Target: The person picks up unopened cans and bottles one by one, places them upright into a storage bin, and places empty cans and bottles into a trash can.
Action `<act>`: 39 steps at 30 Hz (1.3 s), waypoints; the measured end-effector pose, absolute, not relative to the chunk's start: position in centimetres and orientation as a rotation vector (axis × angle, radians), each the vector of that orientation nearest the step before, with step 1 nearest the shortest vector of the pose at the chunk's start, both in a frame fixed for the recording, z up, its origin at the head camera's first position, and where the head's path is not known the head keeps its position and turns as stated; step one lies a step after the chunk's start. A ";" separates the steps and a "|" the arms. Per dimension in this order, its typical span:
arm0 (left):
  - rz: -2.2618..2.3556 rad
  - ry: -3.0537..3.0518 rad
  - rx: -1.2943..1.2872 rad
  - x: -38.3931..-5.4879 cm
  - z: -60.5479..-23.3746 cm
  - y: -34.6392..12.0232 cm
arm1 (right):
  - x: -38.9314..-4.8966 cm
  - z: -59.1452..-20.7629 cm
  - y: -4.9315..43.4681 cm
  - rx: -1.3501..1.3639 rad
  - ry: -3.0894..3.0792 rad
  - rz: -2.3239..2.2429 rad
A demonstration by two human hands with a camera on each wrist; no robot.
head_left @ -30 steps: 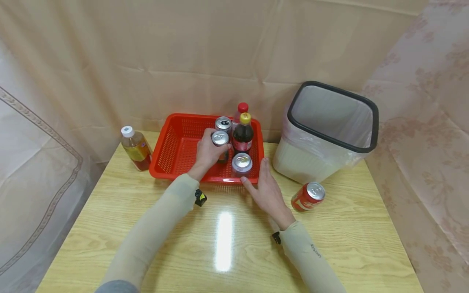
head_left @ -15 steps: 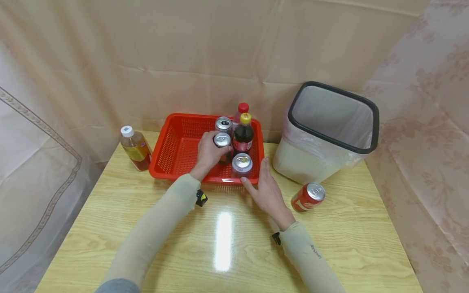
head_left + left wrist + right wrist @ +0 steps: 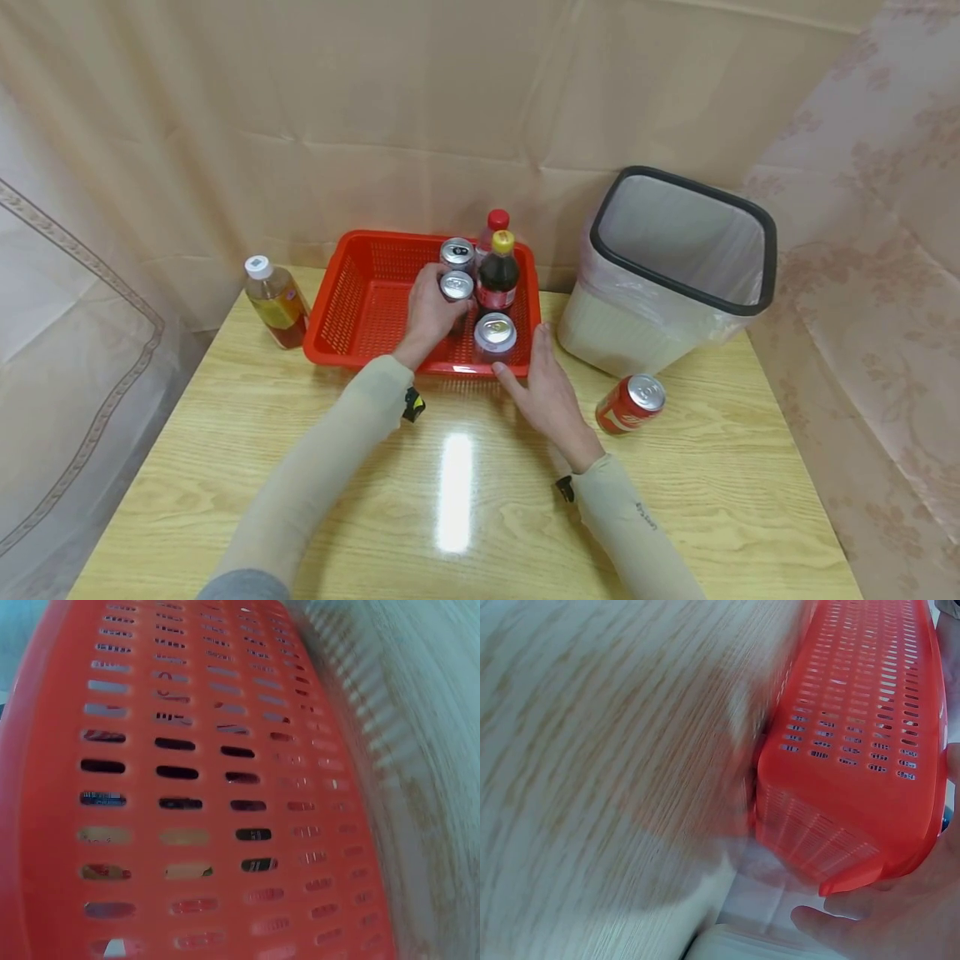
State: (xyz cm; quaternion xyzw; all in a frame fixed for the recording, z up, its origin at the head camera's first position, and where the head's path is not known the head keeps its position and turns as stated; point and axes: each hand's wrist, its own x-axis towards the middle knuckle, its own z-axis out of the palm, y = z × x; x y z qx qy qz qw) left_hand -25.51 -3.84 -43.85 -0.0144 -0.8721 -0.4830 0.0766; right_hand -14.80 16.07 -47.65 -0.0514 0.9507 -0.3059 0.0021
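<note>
Inside the red perforated basket, my left hand grips a drink can whose silver top shows; fingers and thumb lie around its sides. My right hand rests against the basket's front right corner, fingers straight along the right side, thumb at the front rim. In the right wrist view, its fingers touch the corner from outside. Another can stands behind the gripped one, and a light-coloured can stands by the front rim. A dark drink bottle with a yellow cap and a red-capped bottle stand on the right.
Left of the basket stands a white-capped bottle of amber drink. A red can is on the wooden table to the right, in front of a lined waste bin with a black rim. Curtains hang behind.
My left hand has shifted slightly to the right with the can, which now sits closer to the bottle and just in front of the rear can. My right hand keeps its place.
</note>
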 end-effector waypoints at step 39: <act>-1.547 -2.636 -0.242 -20.7 -38.7 -9.5 | -14.6 -47.7 16.0 -0.180 3.008 -0.943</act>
